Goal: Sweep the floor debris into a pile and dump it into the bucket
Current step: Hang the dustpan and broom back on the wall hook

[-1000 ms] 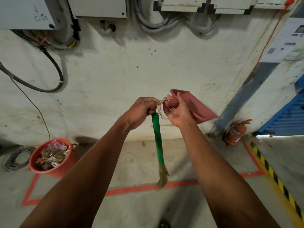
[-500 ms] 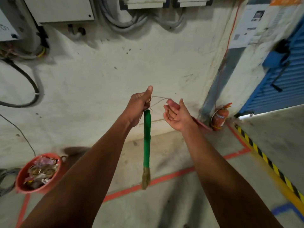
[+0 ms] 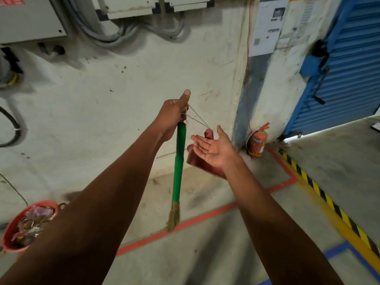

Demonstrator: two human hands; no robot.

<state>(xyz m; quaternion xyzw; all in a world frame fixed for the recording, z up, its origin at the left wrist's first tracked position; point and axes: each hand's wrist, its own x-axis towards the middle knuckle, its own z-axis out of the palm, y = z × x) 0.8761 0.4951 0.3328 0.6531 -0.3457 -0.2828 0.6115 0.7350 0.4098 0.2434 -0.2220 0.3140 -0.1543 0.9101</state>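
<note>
My left hand (image 3: 172, 118) is shut on the top of a green-handled broom (image 3: 178, 161), thumb up. The broom hangs straight down with its straw tip just above a red floor line. A thin string (image 3: 198, 118) runs from that hand to the handle tip of a red dustpan (image 3: 196, 161). My right hand (image 3: 213, 151) is palm up with fingers spread, in front of the dustpan. Whether it touches the dustpan I cannot tell. A red bucket (image 3: 6, 239) full of debris stands at the lower left, partly behind my left arm.
A stained white wall with electrical boxes and cables (image 3: 115, 36) is straight ahead. A red fire extinguisher (image 3: 256, 144) stands in the corner by a blue shutter (image 3: 339, 68). A yellow-black striped line (image 3: 320, 194) and red tape (image 3: 283, 182) mark the concrete floor.
The view has swung right, moving the bucket toward the left edge. My right hand has opened and let go of the string and dustpan. The dustpan now sits lower, behind that hand.
</note>
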